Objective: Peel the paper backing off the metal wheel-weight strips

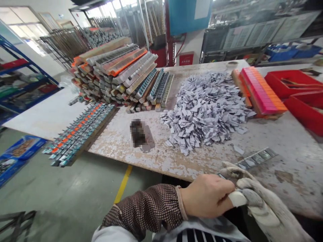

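Note:
My left hand [208,196] is bare except for a white cover on the thumb. Its fingers are curled closed against my right hand, and what they pinch is hidden. A stained white glove covers my right hand [254,195], its fingers bent around the near part of a segmented grey metal strip [259,158]. The strip's far part extends to the right over the table, with pale pieces along it; its near end is mostly hidden by my hands. Beyond lies a large heap of small whitish-grey angular pieces [204,111], with one loose piece [238,149] near the strip.
Stacked segmented bars [118,74] fill the table's back left. More toothed strips [80,131] overhang its left edge. A blurred dark object [138,133] stands on the worn tabletop [161,161]. Pink and orange bars [262,90] and red bins [308,111] are at right.

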The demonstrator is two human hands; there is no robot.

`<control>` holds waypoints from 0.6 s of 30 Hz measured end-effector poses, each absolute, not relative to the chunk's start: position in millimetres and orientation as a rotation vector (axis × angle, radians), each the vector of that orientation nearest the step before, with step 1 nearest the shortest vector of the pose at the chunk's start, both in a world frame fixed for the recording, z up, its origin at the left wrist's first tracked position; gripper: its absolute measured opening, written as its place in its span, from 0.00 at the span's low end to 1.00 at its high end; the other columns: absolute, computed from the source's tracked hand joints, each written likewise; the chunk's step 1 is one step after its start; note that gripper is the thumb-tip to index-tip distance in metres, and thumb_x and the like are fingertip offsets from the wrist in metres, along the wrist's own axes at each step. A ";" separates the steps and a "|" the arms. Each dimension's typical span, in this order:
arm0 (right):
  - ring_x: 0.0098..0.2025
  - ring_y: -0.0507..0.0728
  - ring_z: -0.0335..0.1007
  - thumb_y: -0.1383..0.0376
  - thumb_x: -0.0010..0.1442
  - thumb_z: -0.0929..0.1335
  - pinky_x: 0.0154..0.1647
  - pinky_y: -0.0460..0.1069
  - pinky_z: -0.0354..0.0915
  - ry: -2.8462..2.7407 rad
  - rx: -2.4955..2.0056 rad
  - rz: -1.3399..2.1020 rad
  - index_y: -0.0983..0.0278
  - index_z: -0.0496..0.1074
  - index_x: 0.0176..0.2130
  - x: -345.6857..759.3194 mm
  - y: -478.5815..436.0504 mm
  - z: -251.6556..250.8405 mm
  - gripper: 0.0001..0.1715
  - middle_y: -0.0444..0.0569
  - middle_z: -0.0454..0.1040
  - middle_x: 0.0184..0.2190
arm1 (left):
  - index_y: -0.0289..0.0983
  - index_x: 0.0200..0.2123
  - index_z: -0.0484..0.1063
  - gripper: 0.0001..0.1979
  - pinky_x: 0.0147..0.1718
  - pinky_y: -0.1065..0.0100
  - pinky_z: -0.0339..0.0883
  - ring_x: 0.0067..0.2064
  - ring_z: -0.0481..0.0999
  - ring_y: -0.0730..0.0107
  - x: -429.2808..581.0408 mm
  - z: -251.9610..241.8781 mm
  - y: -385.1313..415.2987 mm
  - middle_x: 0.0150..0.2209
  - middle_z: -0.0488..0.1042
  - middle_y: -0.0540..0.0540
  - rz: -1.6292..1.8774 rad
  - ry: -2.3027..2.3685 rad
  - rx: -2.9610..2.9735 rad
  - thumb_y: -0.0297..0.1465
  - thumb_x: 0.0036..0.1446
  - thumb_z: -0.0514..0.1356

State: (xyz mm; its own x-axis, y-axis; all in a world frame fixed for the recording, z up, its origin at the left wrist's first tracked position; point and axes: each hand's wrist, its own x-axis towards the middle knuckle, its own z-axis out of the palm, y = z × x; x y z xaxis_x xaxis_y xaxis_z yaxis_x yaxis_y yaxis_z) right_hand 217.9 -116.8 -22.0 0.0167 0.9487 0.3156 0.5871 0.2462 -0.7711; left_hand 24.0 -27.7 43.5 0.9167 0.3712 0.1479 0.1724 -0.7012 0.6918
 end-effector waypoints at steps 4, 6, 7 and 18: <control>0.19 0.58 0.66 0.59 0.74 0.56 0.13 0.52 0.65 -1.487 -1.596 0.458 0.51 0.61 0.65 234.2 -116.7 1.2 0.24 0.48 0.73 0.30 | 0.38 0.40 0.71 0.09 0.43 0.65 0.70 0.42 0.78 0.62 25.0 43.6 -18.8 0.39 0.79 0.45 0.241 0.541 2.397 0.37 0.69 0.59; 0.29 0.61 0.74 0.58 0.71 0.61 0.23 0.54 0.73 -1.484 -1.655 0.333 0.51 0.67 0.59 262.7 -112.6 10.1 0.20 0.54 0.76 0.41 | 0.37 0.51 0.70 0.18 0.52 0.59 0.71 0.50 0.77 0.55 23.9 45.5 -13.0 0.47 0.78 0.41 0.205 0.619 2.426 0.42 0.65 0.64; 0.34 0.63 0.76 0.58 0.69 0.62 0.28 0.56 0.75 -1.483 -1.697 0.245 0.52 0.69 0.57 280.0 -110.0 12.3 0.18 0.54 0.76 0.42 | 0.37 0.55 0.68 0.24 0.55 0.56 0.69 0.54 0.74 0.52 23.2 46.1 -10.3 0.52 0.77 0.39 0.181 0.651 2.442 0.44 0.63 0.65; 0.65 0.69 0.64 0.69 0.60 0.66 0.61 0.64 0.67 -1.962 -1.941 -0.210 0.60 0.70 0.38 345.0 -73.1 -9.5 0.05 0.60 0.73 0.55 | 0.39 0.65 0.60 0.28 0.55 0.53 0.73 0.58 0.72 0.52 30.2 37.8 -7.1 0.59 0.71 0.41 -0.214 0.730 2.462 0.25 0.61 0.56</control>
State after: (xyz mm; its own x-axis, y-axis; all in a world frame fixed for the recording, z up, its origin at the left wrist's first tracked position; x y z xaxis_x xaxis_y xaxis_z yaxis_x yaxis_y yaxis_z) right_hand 345.0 -73.1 -9.5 0.0189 0.9321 0.3617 0.9876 0.0389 -0.1520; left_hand 30.2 -7.1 37.8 0.8392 0.4550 -0.2978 0.5438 -0.6964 0.4684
